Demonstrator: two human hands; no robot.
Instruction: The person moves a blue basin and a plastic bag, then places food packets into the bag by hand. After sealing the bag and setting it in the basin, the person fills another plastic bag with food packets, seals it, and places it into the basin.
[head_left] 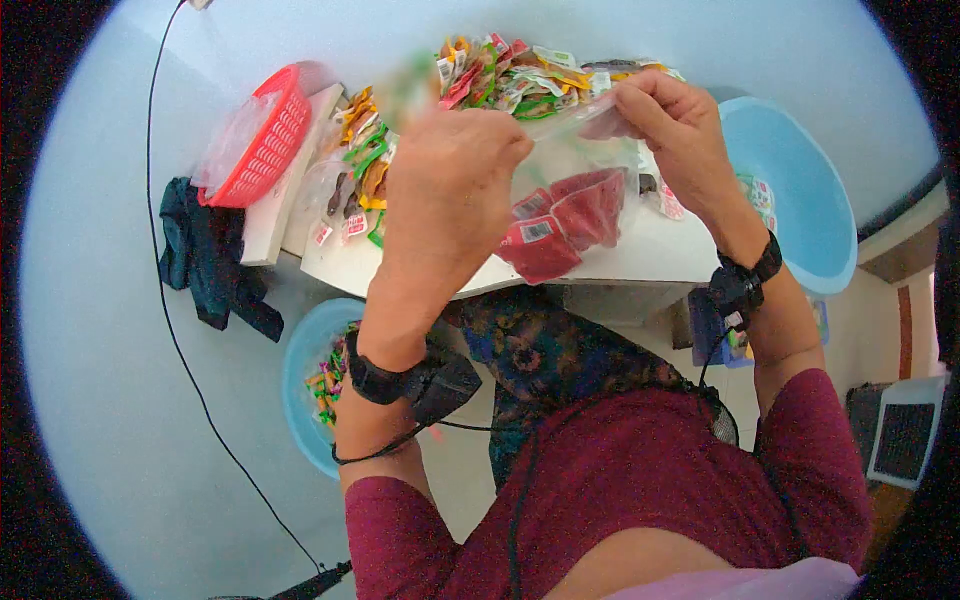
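Observation:
Both hands hold a clear plastic bag (562, 150) by its top edge, above the white table. My left hand (445, 190) is closed at the bag's left corner. My right hand (675, 130) pinches the right corner between thumb and fingers. Several red packets (580, 218) with white labels show at the bag's lower part, seemingly inside it. Behind the hands lies a heap of small colourful snack packets (520, 75). More packets (370, 160) lie to the left of my left hand; a green patch near its knuckles is blurred.
A red basket (270, 140) holding clear plastic stands on the white table's (640, 262) left side, with dark cloth (205, 255) hanging nearby. A blue basin (300, 400) of small wrapped pieces sits lower left. Another blue basin (800, 170) stands at right. A black cable (160, 270) runs down the left.

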